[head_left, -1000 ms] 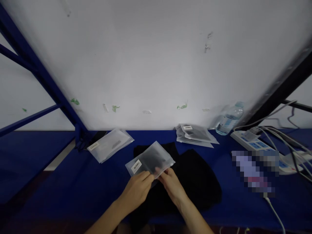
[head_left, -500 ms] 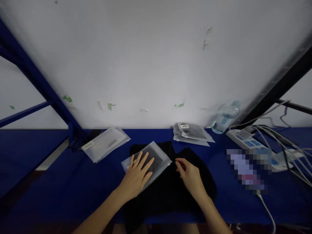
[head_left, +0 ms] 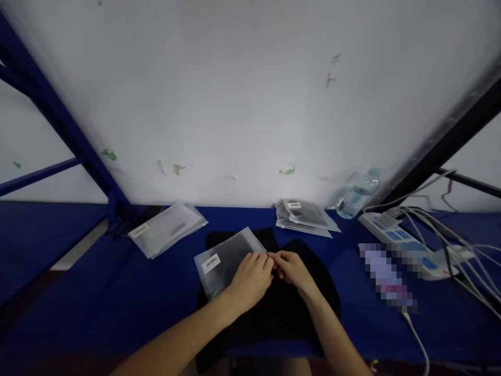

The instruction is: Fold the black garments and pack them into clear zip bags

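Observation:
A frosted zip bag (head_left: 230, 256) with a barcode label (head_left: 211, 263) lies at a slant on folded black cloth (head_left: 270, 318). My left hand (head_left: 252, 277) is closed over the right side of the bag, its fingers curled at the zip edge. At the same edge my right hand (head_left: 291, 269) pinches the bag's corner, thumb against forefinger. The fingertips of both hands meet there and hide the zip's slider. Something dark shows through the film of the bag.
More zip bags (head_left: 166, 232) lie at the back left, and others (head_left: 307, 216) sit against the wall. To the right are a water bottle (head_left: 359, 194), a power strip (head_left: 403, 240) with several cables, and a blurred-out phone-like object (head_left: 385, 274) on a white cable.
My left hand has slid right from lying flat on the bag to its zip edge, curling its fingers and uncovering the label. My right hand has moved left to meet it.

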`<state>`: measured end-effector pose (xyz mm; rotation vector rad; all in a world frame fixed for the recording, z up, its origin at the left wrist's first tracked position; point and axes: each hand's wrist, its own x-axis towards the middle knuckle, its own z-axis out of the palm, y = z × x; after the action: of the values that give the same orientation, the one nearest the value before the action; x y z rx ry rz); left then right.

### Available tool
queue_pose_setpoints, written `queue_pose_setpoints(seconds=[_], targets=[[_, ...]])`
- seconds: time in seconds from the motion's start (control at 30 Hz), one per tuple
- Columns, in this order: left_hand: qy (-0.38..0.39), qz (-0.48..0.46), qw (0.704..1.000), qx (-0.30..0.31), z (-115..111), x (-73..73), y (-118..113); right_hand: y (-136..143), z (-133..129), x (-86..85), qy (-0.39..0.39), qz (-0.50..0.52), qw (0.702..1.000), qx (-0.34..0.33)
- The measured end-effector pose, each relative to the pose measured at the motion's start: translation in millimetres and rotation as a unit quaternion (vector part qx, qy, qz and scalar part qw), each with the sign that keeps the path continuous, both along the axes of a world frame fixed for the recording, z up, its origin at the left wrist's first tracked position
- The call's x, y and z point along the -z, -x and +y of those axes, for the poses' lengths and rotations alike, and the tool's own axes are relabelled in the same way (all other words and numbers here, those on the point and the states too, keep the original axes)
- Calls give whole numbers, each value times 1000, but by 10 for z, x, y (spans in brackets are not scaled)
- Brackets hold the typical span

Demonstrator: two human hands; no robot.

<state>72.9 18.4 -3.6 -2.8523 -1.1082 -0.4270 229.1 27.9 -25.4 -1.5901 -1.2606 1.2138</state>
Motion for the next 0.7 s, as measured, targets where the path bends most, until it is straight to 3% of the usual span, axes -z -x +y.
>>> queue_pose_setpoints(seconds=[0.1,0.2,0.3,0.53,0.7], targets=[[-18,10,1000,23,46,65,-133,-23,-15,29,3,14,1000,-2],[-34,24,998,39,41,99,-63,-23,-14,92,3,18,1000,9],[-44,43,997,40,-61,84,202,-10,-12,152,-1,18,1000,26],[-74,56,995,25,-449,119,1097,16,-37,174,-8,16,999,32],[-40,39,998,7,-525,231,1346,4,-62,159,-13,19,999,25]])
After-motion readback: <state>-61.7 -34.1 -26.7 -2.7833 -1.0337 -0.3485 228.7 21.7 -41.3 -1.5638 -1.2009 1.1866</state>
